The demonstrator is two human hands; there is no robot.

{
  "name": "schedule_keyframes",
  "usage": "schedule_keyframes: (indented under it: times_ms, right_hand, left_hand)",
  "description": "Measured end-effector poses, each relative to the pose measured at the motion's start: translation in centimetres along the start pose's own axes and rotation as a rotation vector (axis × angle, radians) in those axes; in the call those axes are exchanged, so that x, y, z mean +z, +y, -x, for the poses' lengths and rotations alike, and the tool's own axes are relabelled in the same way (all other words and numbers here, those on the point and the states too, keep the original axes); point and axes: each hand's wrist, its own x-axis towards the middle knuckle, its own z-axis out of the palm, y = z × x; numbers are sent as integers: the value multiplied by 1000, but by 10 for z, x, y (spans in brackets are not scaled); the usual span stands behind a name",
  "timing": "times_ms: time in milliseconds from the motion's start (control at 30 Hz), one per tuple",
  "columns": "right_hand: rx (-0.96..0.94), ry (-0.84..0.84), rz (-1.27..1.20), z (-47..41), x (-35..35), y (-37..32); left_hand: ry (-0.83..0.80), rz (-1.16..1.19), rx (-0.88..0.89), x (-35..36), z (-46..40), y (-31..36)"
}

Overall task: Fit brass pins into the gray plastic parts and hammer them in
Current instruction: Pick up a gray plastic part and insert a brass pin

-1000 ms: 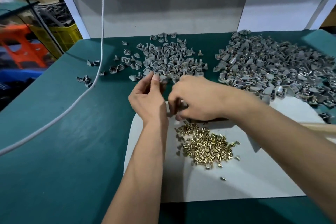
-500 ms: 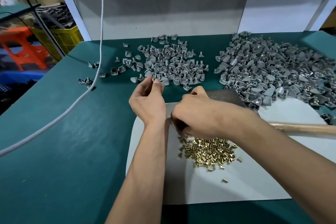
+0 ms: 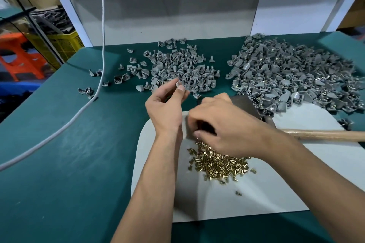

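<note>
Left hand [image 3: 165, 108] pinches gray part [image 3: 179, 84]; right hand [image 3: 223, 126] curled over pins [image 3: 219, 163], contents hidden. Take one pin, align straight.

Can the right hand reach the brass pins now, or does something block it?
Probably yes. The right hand hangs just above the far edge of the brass pins on the white sheet, with nothing between them; the hammer lies off to the side.

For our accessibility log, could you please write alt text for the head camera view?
A left hand pinches a gray plastic part while the right hand reaches into a pile of brass pins; a hammer lies to the right.
</note>
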Motion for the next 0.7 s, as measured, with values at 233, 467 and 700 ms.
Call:
schedule_keyframes:
  times_ms: [233,467,700]
  right_hand:
    - [269,389,-391,41,-2,39]
    - [95,323,-317,50,5,42]
    - [70,298,-422,53,8,45]
  left_hand:
    - [-333,-231,171,13,22,-1]
    - [-363,-306,246,16,29,-3]
    - [-311,-241,226,13,23,-4]
